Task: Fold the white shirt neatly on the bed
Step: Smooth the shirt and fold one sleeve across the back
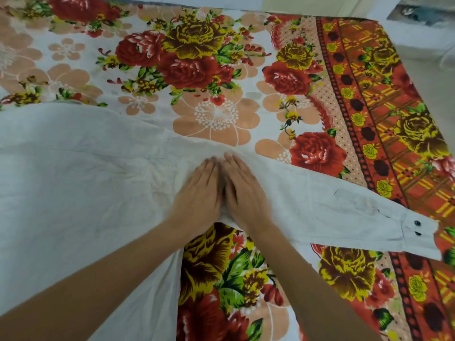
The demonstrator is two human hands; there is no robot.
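1. The white shirt (73, 183) lies spread flat on the bed, filling the left and centre of the frame. One long sleeve (344, 210) runs out toward the right edge.
2. The sleeve ends in a cuff (418, 232) at the right, which carries two dark buttons (417, 228).
3. Both hands rest palm-down at the centre of the frame, where the sleeve joins the body of the shirt. The left hand (200, 193) and right hand (242, 190) lie side by side and touch along their inner edges.
4. Each hand has its fingers straight and flat against the cloth, pressing it and gripping nothing. The left hand's fingertips are blurred.
5. The floral bedsheet (197, 70) under the shirt shows red and yellow roses, peach blossoms and green leaves. A red patterned border band (369, 119) runs diagonally down the right side.
6. A pale floor (430, 82) shows past the bed in the upper right corner.
7. No writing or label can be read anywhere.
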